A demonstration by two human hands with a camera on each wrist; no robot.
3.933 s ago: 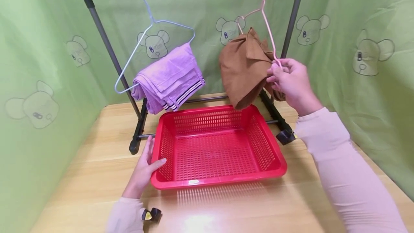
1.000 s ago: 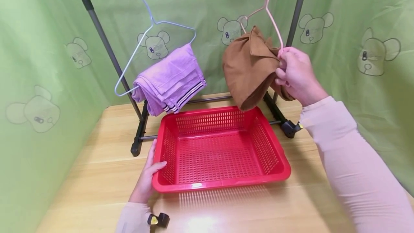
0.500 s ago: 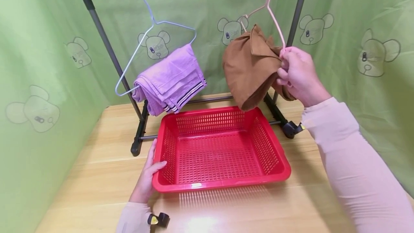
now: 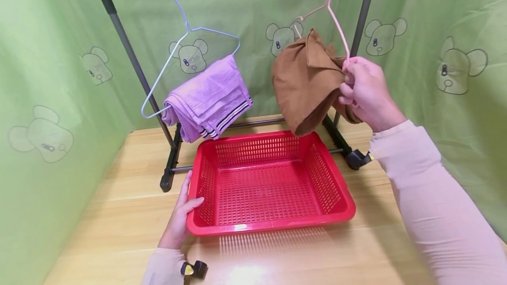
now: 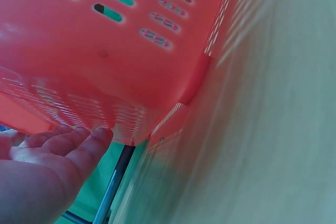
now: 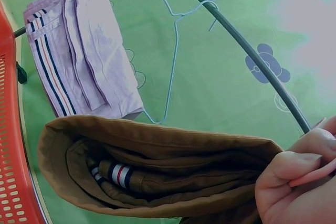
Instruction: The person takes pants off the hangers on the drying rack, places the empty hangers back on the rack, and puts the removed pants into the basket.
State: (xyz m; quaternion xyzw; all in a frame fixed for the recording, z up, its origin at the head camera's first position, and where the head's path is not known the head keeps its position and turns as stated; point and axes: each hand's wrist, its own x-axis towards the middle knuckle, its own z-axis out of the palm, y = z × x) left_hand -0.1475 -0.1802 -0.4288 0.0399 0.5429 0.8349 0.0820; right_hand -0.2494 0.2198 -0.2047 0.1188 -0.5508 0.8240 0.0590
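Observation:
My right hand [image 4: 366,93] pinches the lower corner of a pink wire hanger [image 4: 336,21]. Folded brown trousers or a similar garment [image 4: 303,85] hang over that hanger; striped trim [image 6: 121,176] shows inside the folds in the right wrist view. With the thumb inside the rim and the fingers along the outer wall, my left hand [image 4: 180,212] holds the left side of a red perforated basket [image 4: 273,223]. The basket has nothing in it. The pink hanger's hook runs out of the head view at the top.
A grey metal clothes rack [image 4: 130,47] stands behind the basket on a wooden table [image 4: 107,232]. From its bar hangs a light blue hanger [image 4: 162,71] bearing a folded purple garment [image 4: 210,96] with striped trim. Green curtains [image 4: 39,78] enclose the sides and back.
Compared with 3.9 s ago, my right hand and the pink hanger with the brown garment sit slightly farther right, and the hand is a little higher. Over the last second almost nothing moves.

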